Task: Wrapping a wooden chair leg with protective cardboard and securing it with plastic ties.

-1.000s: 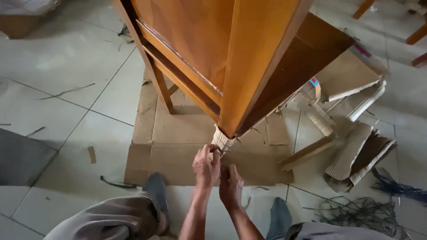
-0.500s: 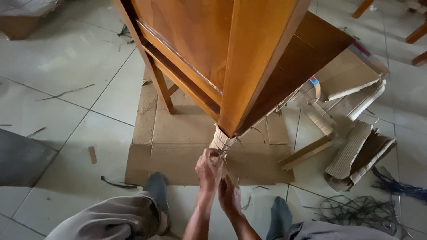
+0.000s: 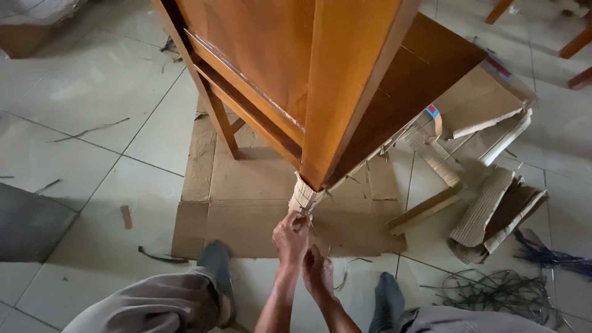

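Note:
A tall orange-brown wooden cabinet [image 3: 345, 80] stands on a flattened cardboard sheet [image 3: 246, 197]. Its near corner leg carries a wrapping of corrugated cardboard [image 3: 304, 198]. My left hand [image 3: 291, 237] is closed on the lower edge of that wrapping, just under the leg. My right hand [image 3: 317, 274] sits right below and beside the left one, fingers curled; whether it pinches a thin strand is too small to tell. Both forearms come up from the bottom edge.
Torn cardboard pieces [image 3: 493, 203] lie at the right. A tangle of dark cord [image 3: 499, 290] sits at the lower right. My two feet [image 3: 216, 271] rest on the tiled floor [image 3: 86, 123]. Other wooden furniture legs [image 3: 573, 49] show at the top right.
Both hands have shifted slightly lower and apart: the right hand has drawn down toward me while the left stays at the wrapped leg.

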